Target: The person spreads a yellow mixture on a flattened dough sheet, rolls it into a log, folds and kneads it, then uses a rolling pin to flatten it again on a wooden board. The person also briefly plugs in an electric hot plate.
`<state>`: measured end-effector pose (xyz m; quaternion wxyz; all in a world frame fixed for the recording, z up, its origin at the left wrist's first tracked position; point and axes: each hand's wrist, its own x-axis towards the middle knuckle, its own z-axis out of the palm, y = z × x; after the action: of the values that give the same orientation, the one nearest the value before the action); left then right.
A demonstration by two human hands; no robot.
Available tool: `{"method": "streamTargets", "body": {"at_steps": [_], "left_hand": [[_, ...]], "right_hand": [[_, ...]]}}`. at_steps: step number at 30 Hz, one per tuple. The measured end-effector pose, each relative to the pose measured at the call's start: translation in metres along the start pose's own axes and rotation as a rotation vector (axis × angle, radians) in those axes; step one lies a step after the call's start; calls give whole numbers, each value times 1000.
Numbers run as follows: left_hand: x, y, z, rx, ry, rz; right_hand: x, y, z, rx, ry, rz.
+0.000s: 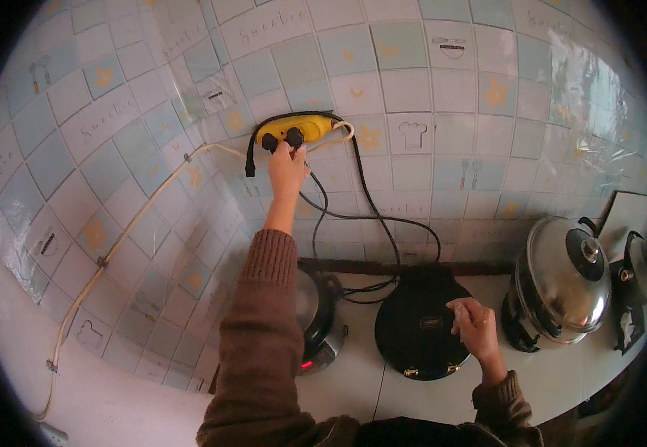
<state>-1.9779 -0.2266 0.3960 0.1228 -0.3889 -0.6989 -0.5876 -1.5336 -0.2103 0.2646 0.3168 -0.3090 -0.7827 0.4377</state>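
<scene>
My left arm reaches up to a yellow power strip [318, 127] on the tiled wall. My left hand [288, 167] has its fingertips closed at the lower side of a black plug [294, 137] seated in the strip. A second black plug [269, 142] sits beside it on the left. Over the right edge of a round black electric baking pan [421, 329], lid down, is my right hand [475, 324]; its fingers are curled and nothing shows in them. Whether it touches the lid, I cannot tell. Two brass-coloured hinges or clasps [411, 372] show at the pan's near edge.
Black cords [376, 217] hang from the strip to the counter [351, 396]. A loose cord end [250, 167] dangles left of the strip. Partly behind my left sleeve stands a cooker with a lit red display [307, 364]. A lidded steel pot [561, 279] stands at right, beside a gas stove [628, 324].
</scene>
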Motion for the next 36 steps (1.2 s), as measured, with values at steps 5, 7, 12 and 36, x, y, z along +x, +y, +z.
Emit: {"method": "streamTargets", "body": {"at_steps": [5, 7, 12, 36], "left_hand": [[2, 0, -8, -153, -98, -134], [5, -4, -13, -266, -115, -196], [20, -23, -19, -336, -243, -236], [-91, 14, 17, -430, 73, -146]], "right_hand": [[-3, 2, -1, -10, 26, 55], [-4, 4, -3, 1, 42, 15], [-13, 17, -17, -11, 110, 62], [-104, 124, -36, 10, 125, 473]]}}
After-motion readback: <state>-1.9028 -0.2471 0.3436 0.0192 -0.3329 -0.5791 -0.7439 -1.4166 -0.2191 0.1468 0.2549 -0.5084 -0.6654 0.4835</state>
